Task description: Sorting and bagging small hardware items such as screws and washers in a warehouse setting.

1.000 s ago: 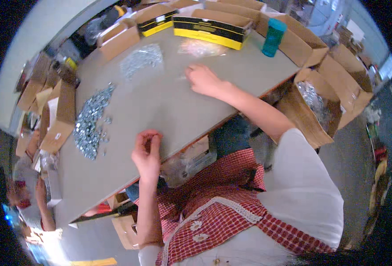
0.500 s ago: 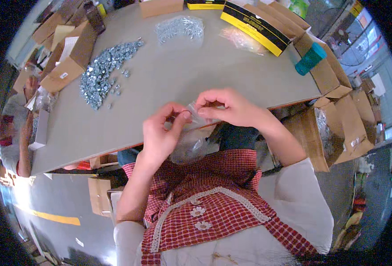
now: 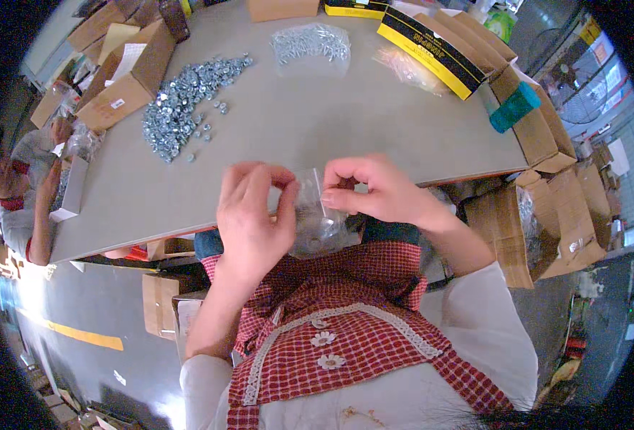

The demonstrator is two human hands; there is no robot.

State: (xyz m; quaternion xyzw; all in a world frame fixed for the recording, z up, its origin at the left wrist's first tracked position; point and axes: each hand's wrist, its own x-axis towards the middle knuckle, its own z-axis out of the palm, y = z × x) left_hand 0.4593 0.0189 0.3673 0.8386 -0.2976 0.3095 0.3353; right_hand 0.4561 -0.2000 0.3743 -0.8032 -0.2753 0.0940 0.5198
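Left hand (image 3: 252, 215) and right hand (image 3: 374, 190) face each other at the front of the grey table (image 3: 259, 125), a small clear bag (image 3: 308, 188) between them. Right thumb and forefinger pinch the bag's right side; left thumb and forefinger curl toward each other by its left side, and whether they grip the film cannot be told. Thin, glossy and see-through, the bag shows a pale straight line running away from the body, its far end leaning slightly left; its long axis is hard to make out.

Beyond, shiny metal nuts (image 3: 181, 107) form a loose, elongated heap slanting toward the far right, with strays on its near right side. Farther off lie a clear bag of slim metal pieces (image 3: 310, 44) and a crinkled pinkish bag (image 3: 410, 68), beside a black-and-yellow carton (image 3: 432, 50). Smooth tabletop stretches from the hands to these; a brown cardboard box (image 3: 109, 106) bounds the left.
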